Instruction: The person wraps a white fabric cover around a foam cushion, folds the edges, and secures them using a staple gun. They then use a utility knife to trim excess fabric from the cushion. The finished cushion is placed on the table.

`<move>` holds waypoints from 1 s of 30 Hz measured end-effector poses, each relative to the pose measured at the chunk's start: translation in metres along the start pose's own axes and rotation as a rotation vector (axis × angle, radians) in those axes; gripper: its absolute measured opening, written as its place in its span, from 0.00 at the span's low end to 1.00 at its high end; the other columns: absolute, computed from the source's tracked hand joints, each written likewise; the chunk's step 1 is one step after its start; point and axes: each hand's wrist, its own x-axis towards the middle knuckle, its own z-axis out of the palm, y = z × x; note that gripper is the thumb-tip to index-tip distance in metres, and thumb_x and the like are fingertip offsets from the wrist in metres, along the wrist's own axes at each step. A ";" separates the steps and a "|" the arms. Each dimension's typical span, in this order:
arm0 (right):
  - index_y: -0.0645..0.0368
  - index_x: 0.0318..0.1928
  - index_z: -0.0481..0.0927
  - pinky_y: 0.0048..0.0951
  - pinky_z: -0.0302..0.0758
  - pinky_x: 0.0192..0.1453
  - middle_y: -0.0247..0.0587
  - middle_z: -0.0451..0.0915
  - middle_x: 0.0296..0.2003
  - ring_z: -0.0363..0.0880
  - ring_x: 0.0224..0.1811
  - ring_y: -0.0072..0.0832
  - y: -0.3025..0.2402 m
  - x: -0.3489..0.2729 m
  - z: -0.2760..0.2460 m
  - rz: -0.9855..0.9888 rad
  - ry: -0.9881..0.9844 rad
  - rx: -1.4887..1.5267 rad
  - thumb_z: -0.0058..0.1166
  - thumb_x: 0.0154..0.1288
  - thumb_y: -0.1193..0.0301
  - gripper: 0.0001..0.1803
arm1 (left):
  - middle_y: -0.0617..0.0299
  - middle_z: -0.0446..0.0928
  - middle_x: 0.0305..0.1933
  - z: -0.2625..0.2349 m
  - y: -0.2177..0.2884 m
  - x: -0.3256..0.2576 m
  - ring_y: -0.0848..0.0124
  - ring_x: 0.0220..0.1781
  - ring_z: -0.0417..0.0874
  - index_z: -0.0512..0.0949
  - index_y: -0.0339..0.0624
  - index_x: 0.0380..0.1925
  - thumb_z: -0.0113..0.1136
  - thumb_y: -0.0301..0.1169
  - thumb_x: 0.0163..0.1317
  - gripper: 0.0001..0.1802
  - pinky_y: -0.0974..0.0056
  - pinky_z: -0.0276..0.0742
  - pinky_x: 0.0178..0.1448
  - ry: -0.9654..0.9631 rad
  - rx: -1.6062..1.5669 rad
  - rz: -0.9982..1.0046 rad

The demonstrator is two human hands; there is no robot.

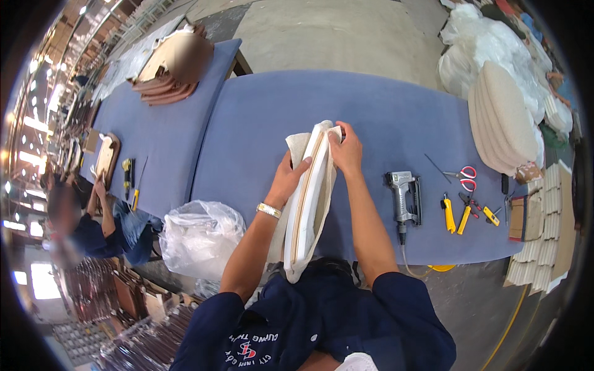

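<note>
A seat pad stands on its narrow edge in front of me, its near end close to my body. White foam and a thin tan board edge show along its top, and loose beige fabric hangs down both sides. My left hand grips the pad's left side, thumb over the upper edge. At the far end on the right, my right hand pinches the fabric against the pad. A silver stapler with an air hose lies on the blue table, to the right of my right forearm.
Right of the stapler lie red-handled scissors, a yellow-handled tool, pliers and a yellow cutter. Beige padded seats are stacked at the right edge. A plastic bag sits at the left. A co-worker works beyond it.
</note>
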 end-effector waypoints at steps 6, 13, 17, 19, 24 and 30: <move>0.61 0.48 0.85 0.33 0.81 0.54 0.44 0.89 0.41 0.87 0.46 0.36 0.006 0.019 -0.006 0.071 -0.062 0.059 0.62 0.65 0.69 0.13 | 0.38 0.77 0.65 0.021 0.012 0.039 0.54 0.64 0.81 0.66 0.33 0.72 0.65 0.39 0.68 0.36 0.55 0.74 0.69 0.028 0.008 -0.009; 0.63 0.46 0.84 0.37 0.82 0.51 0.45 0.89 0.37 0.89 0.41 0.39 0.006 -0.010 -0.007 0.065 0.101 -0.071 0.64 0.61 0.70 0.14 | 0.50 0.88 0.53 0.049 0.001 0.118 0.58 0.51 0.89 0.84 0.32 0.48 0.60 0.34 0.72 0.15 0.57 0.81 0.57 -0.074 0.082 0.233; 0.64 0.40 0.82 0.42 0.81 0.43 0.51 0.87 0.33 0.88 0.37 0.48 -0.001 -0.010 -0.007 0.128 0.180 -0.239 0.65 0.60 0.68 0.13 | 0.49 0.88 0.52 0.059 -0.002 0.108 0.64 0.49 0.89 0.82 0.30 0.38 0.59 0.34 0.75 0.14 0.61 0.82 0.54 0.019 0.111 0.298; 0.63 0.38 0.82 0.44 0.80 0.42 0.52 0.86 0.34 0.86 0.37 0.52 -0.007 -0.010 -0.003 0.111 0.191 -0.274 0.65 0.59 0.68 0.12 | 0.47 0.88 0.50 0.056 -0.009 0.107 0.63 0.49 0.89 0.81 0.30 0.38 0.59 0.33 0.75 0.14 0.60 0.81 0.54 0.038 0.063 0.309; 0.60 0.38 0.82 0.46 0.79 0.43 0.47 0.84 0.36 0.84 0.39 0.50 -0.009 -0.010 0.001 0.051 0.179 -0.348 0.64 0.59 0.70 0.09 | 0.49 0.89 0.47 0.036 -0.002 0.130 0.66 0.44 0.87 0.83 0.32 0.33 0.60 0.35 0.75 0.16 0.63 0.81 0.52 -0.176 0.010 0.079; 0.58 0.39 0.83 0.44 0.78 0.42 0.43 0.83 0.36 0.83 0.37 0.46 -0.019 -0.007 0.008 0.066 0.182 -0.270 0.63 0.60 0.71 0.07 | 0.55 0.87 0.32 0.046 0.013 0.195 0.69 0.33 0.83 0.87 0.32 0.31 0.49 0.52 0.79 0.34 0.61 0.80 0.47 -0.591 -0.039 -0.136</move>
